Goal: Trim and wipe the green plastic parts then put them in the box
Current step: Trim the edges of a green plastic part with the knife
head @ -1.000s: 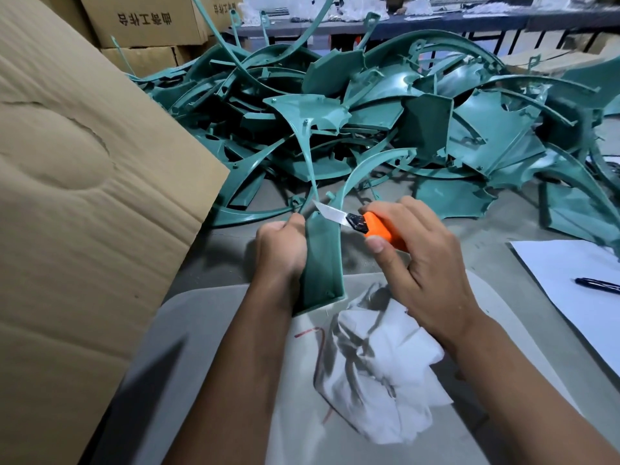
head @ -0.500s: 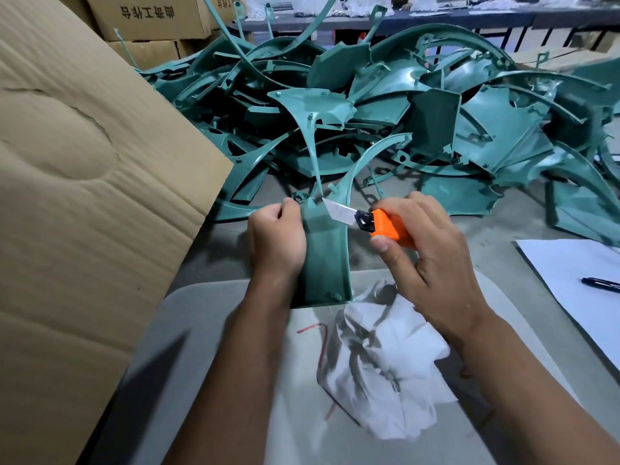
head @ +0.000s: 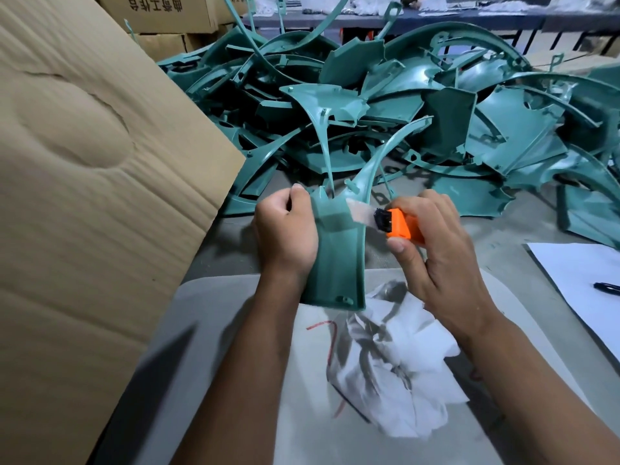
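Teal-green plastic part (head: 339, 250), a flat panel with a curved arm rising from it, stands above a white cloth (head: 399, 360), gripped by the left hand (head: 285, 236). Right hand (head: 436, 250) clasps an orange knife (head: 397, 224), blade against the part's edge.

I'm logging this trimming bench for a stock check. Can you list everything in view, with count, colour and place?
green plastic part: one, teal green, held upright at centre over the mat.
utility knife: one, orange with black tip, blade against the part's right edge.
pile of green parts: too many to count, teal green, heaped across the table behind.
white cloth: one, crumpled, on the mat below the part.
grey mat: one, on the near table.
cardboard box flap: one, tan, at left.
cardboard cartons: at least two, tan, far left.
white paper: one sheet, right edge.
pen: one, dark, on the paper.
left hand: grips the part.
right hand: holds the knife.
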`<action>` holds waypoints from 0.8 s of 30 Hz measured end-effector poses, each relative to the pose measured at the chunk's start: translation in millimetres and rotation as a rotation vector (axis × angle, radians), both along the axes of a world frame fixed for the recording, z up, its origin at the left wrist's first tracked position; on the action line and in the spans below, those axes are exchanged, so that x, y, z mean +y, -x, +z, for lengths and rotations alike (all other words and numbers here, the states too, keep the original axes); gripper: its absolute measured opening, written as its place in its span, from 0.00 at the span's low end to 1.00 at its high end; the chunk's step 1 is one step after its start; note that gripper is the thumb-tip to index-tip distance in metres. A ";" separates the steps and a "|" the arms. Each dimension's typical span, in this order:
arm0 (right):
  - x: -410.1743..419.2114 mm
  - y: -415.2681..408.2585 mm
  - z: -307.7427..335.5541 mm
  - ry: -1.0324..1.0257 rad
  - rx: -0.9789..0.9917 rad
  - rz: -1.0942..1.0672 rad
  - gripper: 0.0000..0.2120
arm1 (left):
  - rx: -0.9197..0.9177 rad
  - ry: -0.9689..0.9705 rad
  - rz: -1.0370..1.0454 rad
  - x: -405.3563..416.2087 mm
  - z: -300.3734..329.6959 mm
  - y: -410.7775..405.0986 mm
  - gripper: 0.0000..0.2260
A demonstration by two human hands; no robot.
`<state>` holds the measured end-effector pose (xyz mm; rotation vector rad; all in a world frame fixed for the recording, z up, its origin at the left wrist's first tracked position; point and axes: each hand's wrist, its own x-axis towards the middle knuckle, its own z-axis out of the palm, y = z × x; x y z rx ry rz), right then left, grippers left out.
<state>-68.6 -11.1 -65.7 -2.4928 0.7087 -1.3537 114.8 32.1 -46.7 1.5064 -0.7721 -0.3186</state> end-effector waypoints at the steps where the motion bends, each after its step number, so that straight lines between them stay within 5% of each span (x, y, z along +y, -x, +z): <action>1: -0.3 0.7 0.9 -0.007 -0.026 -0.009 0.18 | -0.002 0.011 -0.030 0.2 -0.5 1.8 0.19; 6: -6.1 9.6 3.6 -0.056 -0.092 -0.088 0.10 | 0.016 0.019 -0.079 -0.1 -0.8 11.7 0.20; 15: 8.6 1.2 5.2 -0.050 -0.005 0.093 0.23 | 0.029 -0.041 0.063 -4.3 -7.1 0.9 0.19; 24: 7.2 0.3 3.9 0.002 -0.003 0.055 0.21 | 0.233 0.038 -0.083 -5.9 -6.2 3.6 0.19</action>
